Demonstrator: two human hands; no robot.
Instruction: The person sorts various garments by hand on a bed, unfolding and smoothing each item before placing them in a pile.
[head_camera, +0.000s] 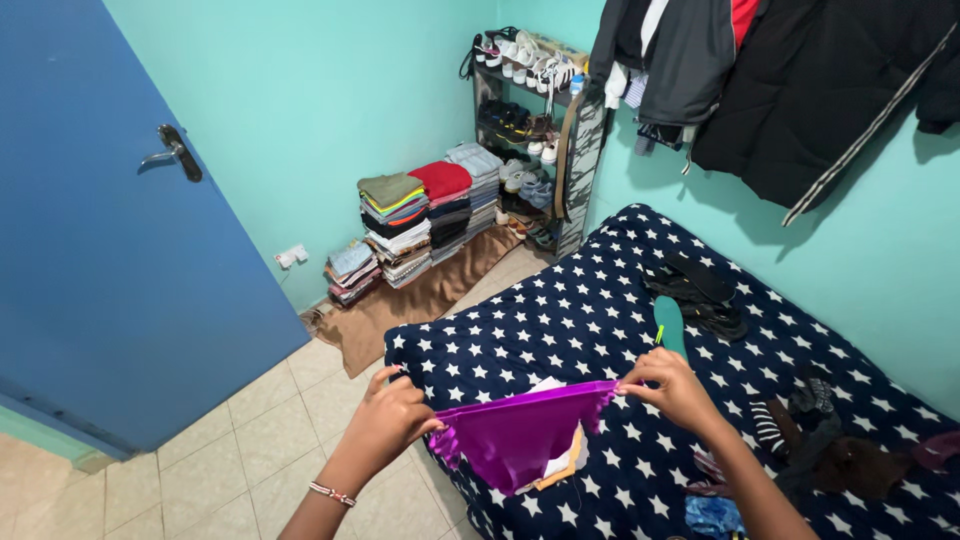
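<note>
A shiny purple cloth (525, 435) is held stretched out above the near edge of the star-patterned bed (600, 310), its top edge pulled taut and level, its lower part hanging in a loose point. Pale paper or card is seen through and below it, partly hidden

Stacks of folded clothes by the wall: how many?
4: a low stack nearest the door, then one topped green, one topped red, and one of grey-blue beside the shoe rack. Others may be hidden.
</note>
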